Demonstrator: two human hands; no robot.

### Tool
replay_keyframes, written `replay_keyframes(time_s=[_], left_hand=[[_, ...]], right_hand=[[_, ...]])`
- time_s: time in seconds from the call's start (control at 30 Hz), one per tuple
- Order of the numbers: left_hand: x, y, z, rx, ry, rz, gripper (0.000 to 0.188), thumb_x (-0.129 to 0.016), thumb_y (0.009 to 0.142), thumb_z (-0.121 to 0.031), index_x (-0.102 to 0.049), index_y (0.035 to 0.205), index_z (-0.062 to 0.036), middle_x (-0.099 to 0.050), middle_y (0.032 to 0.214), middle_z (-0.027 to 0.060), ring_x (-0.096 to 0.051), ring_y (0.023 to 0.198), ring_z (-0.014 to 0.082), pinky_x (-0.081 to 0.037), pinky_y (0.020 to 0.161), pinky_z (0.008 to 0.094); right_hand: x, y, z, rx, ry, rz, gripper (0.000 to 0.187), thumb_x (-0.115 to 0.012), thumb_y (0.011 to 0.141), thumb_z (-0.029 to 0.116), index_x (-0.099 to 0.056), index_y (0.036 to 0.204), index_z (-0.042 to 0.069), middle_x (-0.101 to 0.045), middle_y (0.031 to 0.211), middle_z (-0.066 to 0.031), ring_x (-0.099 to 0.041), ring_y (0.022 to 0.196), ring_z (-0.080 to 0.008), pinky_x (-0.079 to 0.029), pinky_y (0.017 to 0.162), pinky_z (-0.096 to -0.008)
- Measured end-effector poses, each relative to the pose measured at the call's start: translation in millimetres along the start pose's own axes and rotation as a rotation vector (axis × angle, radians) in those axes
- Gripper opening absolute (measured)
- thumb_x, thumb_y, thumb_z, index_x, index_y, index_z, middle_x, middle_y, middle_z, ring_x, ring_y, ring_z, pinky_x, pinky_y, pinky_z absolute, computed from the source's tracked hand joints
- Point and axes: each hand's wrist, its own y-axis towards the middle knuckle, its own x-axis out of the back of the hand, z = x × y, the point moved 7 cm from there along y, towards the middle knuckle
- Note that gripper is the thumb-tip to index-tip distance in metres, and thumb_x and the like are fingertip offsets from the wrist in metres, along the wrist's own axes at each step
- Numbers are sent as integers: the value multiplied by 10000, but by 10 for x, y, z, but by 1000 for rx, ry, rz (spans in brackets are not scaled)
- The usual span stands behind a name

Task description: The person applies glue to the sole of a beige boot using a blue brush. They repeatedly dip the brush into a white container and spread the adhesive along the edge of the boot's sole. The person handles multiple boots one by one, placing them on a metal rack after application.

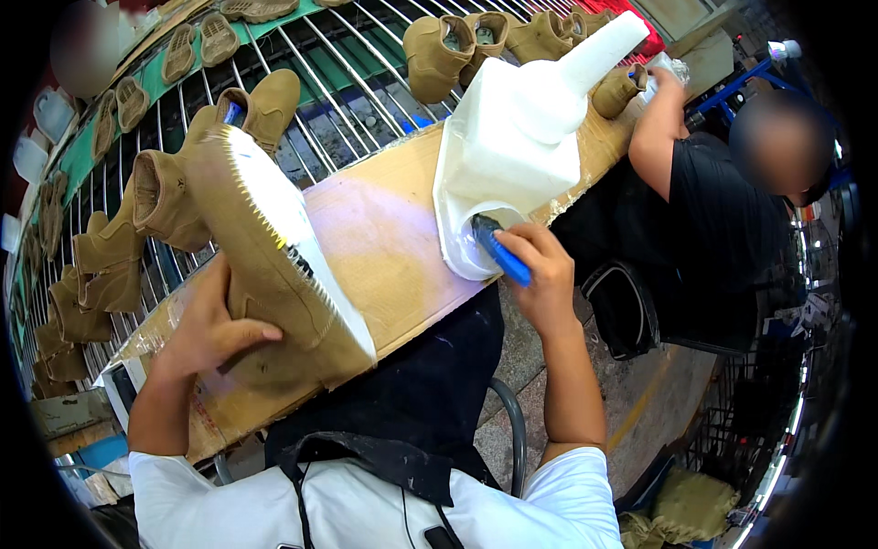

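Well, cardboard under the held boot borders metal racking.

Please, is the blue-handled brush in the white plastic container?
Partly in: the blue-handled brush has its dark end inside the white plastic container.

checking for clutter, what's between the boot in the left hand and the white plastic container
In the head view, only bare cardboard, partly violet-tinted, lies between the tan boot and white plastic container.
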Motion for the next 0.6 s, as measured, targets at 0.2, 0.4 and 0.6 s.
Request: replay_keyframes(time_s=[0.2,0.4,0.6], left_hand=[[-318,-242,114,208,-157,165,979,-845,647,-170,-294,1427,45,-464,1358,146,-438,1260,218,-332,1061,323],[-608,-225,9,79,-78,321,1002,-852,667,-206,-270,1458,-9,-481,1364,153,-456,1265,223,-353,1052,338],[-675,-296,0,-11,53,345,1033,-858,648,-304,-275,1462,-52,-559,1287,193,-553,1189,300,-423,1003,367]], right_hand=[[147,-279,-2,-312,293,-123,100,-677,794,45,-629,862,-10,-632,775,-95,-615,716,-233,-480,639,-314],[-306,-301,195,-775,1403,-236,272,-638,856,215,-608,961,-34,-662,818,-103,-610,680,-164,-475,626,-268],[-309,239,462,-629,1408,-206,227,-605,876,176,-584,974,-29,-652,838,-101,-612,694,-157,-478,626,-279]])
